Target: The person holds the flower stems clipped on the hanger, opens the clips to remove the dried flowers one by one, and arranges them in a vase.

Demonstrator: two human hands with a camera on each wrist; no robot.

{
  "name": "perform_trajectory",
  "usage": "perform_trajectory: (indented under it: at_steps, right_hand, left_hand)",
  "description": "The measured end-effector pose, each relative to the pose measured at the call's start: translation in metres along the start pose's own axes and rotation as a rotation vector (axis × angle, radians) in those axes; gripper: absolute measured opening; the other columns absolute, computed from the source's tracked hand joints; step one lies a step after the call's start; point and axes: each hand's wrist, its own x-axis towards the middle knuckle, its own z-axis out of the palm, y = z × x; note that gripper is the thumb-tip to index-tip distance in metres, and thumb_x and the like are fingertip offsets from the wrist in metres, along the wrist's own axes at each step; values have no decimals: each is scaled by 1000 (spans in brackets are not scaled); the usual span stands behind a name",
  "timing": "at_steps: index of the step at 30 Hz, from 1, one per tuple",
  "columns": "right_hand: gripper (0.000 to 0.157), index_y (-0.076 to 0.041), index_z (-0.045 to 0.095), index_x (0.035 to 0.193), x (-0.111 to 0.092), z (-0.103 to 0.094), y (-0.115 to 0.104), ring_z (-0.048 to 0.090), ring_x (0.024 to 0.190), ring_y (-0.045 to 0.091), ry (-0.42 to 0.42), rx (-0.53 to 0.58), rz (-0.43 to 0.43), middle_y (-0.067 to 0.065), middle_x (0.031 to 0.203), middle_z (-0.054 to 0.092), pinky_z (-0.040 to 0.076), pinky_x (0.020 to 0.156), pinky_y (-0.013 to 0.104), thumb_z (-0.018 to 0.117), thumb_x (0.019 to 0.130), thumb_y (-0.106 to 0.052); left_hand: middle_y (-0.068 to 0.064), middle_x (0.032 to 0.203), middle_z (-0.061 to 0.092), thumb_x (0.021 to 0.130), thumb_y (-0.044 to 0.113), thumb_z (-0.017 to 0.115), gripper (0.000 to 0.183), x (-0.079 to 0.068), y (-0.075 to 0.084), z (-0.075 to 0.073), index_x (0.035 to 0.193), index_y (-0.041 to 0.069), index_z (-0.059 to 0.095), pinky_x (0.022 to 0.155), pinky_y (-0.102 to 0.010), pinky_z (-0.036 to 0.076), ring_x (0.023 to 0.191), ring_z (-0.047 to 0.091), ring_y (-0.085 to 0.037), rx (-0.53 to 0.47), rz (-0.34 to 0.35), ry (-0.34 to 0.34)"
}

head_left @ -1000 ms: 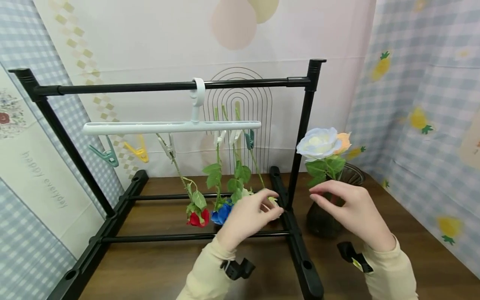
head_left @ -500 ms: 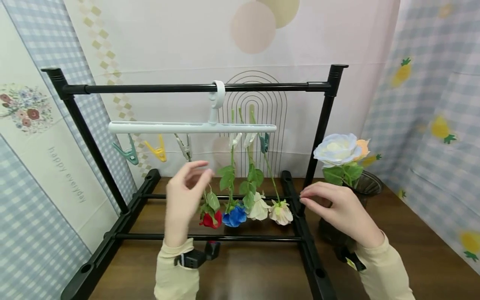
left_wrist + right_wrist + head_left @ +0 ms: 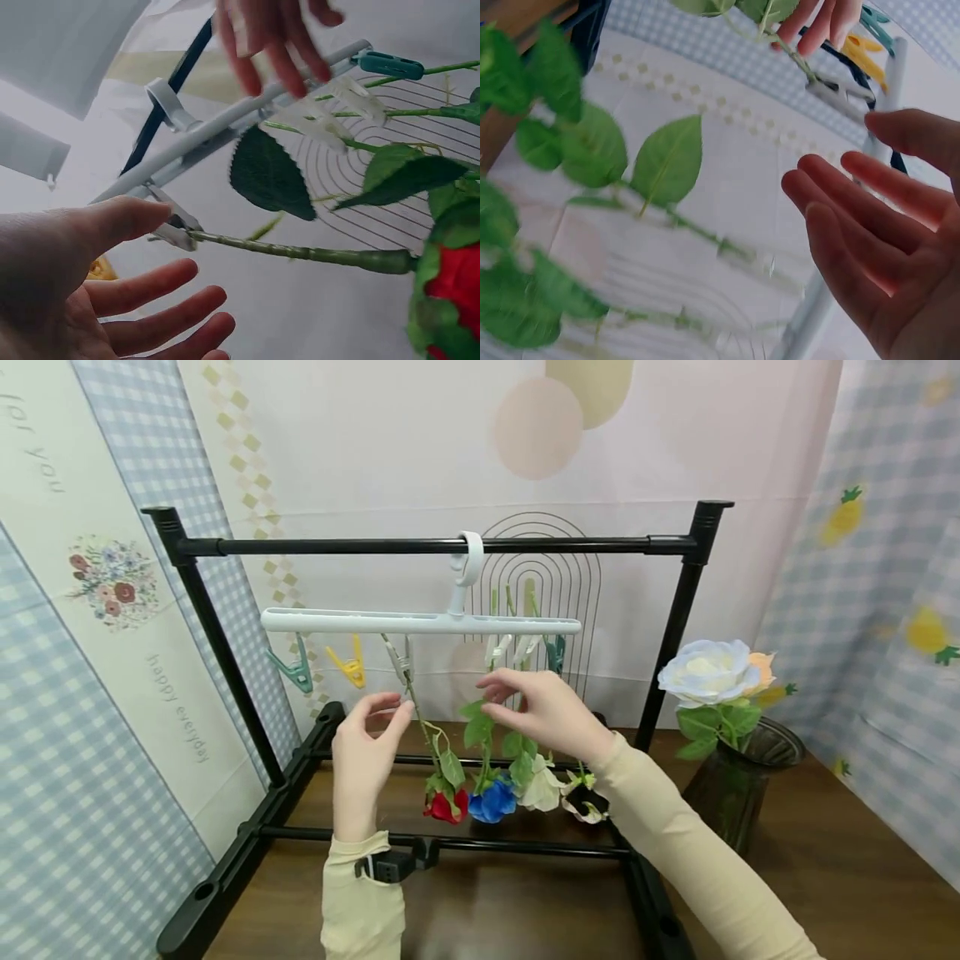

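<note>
A red rose [image 3: 447, 806] hangs head down from a grey-white clothespin [image 3: 401, 662] on the white hanger [image 3: 360, 622]. My left hand [image 3: 367, 752] is just left of its stem, fingers parted and bent a little; in the left wrist view its thumb [image 3: 127, 221] overlaps that clothespin. My right hand [image 3: 547, 706] is in front of the other hanging flowers, fingers relaxed with nothing between them. Below it hang a blue rose [image 3: 492, 802], a white rose [image 3: 542, 787] and a pale pink flower [image 3: 585, 806], partly hidden by my right sleeve.
A black rack [image 3: 337, 547] bears the hanger. A yellow clothespin [image 3: 348, 663] and a green clothespin [image 3: 292, 668] hang at left, holding nothing. On the brown table [image 3: 517, 910] at right, a dark glass vase [image 3: 731, 793] holds a pale blue rose [image 3: 708, 672] and a peach flower [image 3: 762, 668].
My left hand has moved from the right-hand flowers to the red rose's stem. My right hand has left the vase and come left and up. The head view has swung left.
</note>
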Motion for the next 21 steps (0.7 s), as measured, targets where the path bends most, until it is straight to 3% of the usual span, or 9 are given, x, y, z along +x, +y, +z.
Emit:
perform_trajectory:
  at_steps: [4, 7, 10, 14, 21]
  right_hand:
    - [23, -9, 69, 111, 19, 10, -8, 71, 89, 14, 37, -6, 27, 5, 98, 76, 55, 74, 28, 64, 93, -22]
    - [27, -8, 69, 111, 33, 17, -14, 72, 89, 17, 63, -26, 51, 6, 98, 76, 56, 80, 33, 63, 94, -28]
    - [33, -9, 70, 110, 48, 25, -23, 73, 87, 16, 90, -64, 82, 5, 97, 76, 56, 78, 33, 64, 93, -36]
    - [40, -10, 70, 109, 64, 34, -38, 73, 79, 14, 148, -125, 119, 2, 92, 77, 54, 65, 28, 64, 91, -44]
    - [43, -11, 71, 98, 82, 48, -57, 65, 56, 13, 295, -271, 121, -1, 74, 74, 37, 43, 22, 63, 89, -52]
  left_hand:
    - [-14, 123, 66, 92, 30, 66, 37, 5, -7, 10, 123, 10, 64, 93, -42, 50, 112, 63, -27, -87, -2, -48]
    - [-18, 122, 66, 94, 27, 65, 37, 6, -9, 16, 124, 7, 64, 97, -45, 49, 113, 64, -31, -158, 11, -48]
    - [-18, 115, 70, 93, 26, 65, 34, 7, -9, 18, 122, 8, 66, 93, -39, 51, 107, 67, -29, -195, 4, -24]
    - [-16, 103, 74, 91, 26, 68, 31, 7, -9, 18, 119, 11, 68, 80, -25, 50, 95, 71, -21, -215, -17, -9]
    - [-16, 92, 76, 90, 21, 70, 29, 7, -11, 18, 115, 8, 69, 75, -19, 50, 86, 71, -15, -261, -18, 18]
